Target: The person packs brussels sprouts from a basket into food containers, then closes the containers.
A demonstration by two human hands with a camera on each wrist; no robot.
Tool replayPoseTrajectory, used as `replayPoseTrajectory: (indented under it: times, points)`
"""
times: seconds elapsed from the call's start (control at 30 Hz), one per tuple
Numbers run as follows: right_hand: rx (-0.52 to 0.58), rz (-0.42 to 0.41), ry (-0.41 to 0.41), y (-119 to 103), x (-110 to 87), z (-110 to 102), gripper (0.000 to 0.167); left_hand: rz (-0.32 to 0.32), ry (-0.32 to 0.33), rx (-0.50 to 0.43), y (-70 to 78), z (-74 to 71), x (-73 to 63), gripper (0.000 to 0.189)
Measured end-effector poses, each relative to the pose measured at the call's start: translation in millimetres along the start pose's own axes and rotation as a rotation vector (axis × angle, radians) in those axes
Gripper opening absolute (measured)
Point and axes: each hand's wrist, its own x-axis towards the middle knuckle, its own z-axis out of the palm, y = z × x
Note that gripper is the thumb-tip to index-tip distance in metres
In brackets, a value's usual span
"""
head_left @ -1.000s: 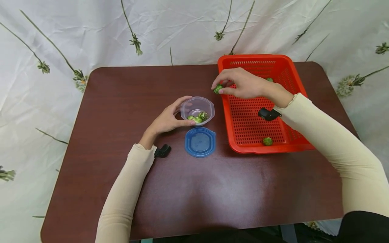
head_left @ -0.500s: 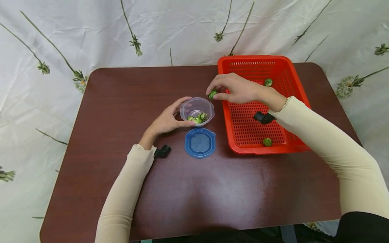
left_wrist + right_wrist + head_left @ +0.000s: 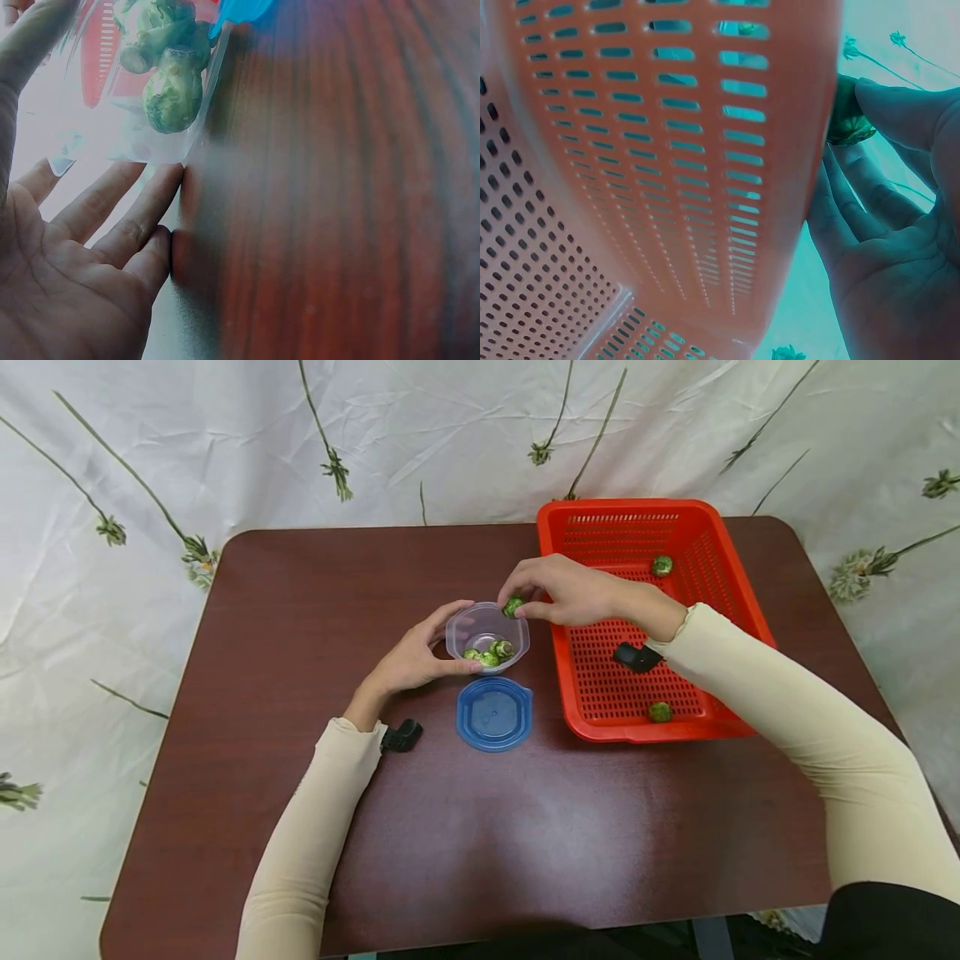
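Note:
My left hand [image 3: 408,656] holds a small clear plastic container [image 3: 486,617], its thumb at the near side and its fingers round the far left side. Several Brussels sprouts [image 3: 495,652] lie at the bottom of it; the left wrist view shows the sprouts [image 3: 174,90] through the wall. Between thumb and fingers my right hand [image 3: 573,590] pinches another Brussels sprout [image 3: 512,607], above the container's upper right rim. That held sprout [image 3: 850,112] is partly hidden by the basket's edge in the right wrist view. A blue lid [image 3: 494,714] lies just in front of the container.
To the right stands a red perforated plastic basket [image 3: 592,729], with my right forearm passing over it. Inside are one sprout [image 3: 662,566] near the back and another sprout [image 3: 660,712] near the front. Everything rests on a brown table [image 3: 337,585], with a flower-patterned cloth [image 3: 465,435] behind.
My right hand has moved left and nearer with the held sprout, from the basket's left edge to above the container. The left hand and container stay put.

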Motion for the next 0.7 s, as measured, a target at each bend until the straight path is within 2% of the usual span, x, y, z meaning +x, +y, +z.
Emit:
replayPoseTrajectory:
  times: [0.7]
  points:
    - [-0.041, -0.018, -0.049, 0, 16.6, 18, 0.023, -0.015, -0.005, 0.02, -0.3, -0.5, -0.5, 0.086]
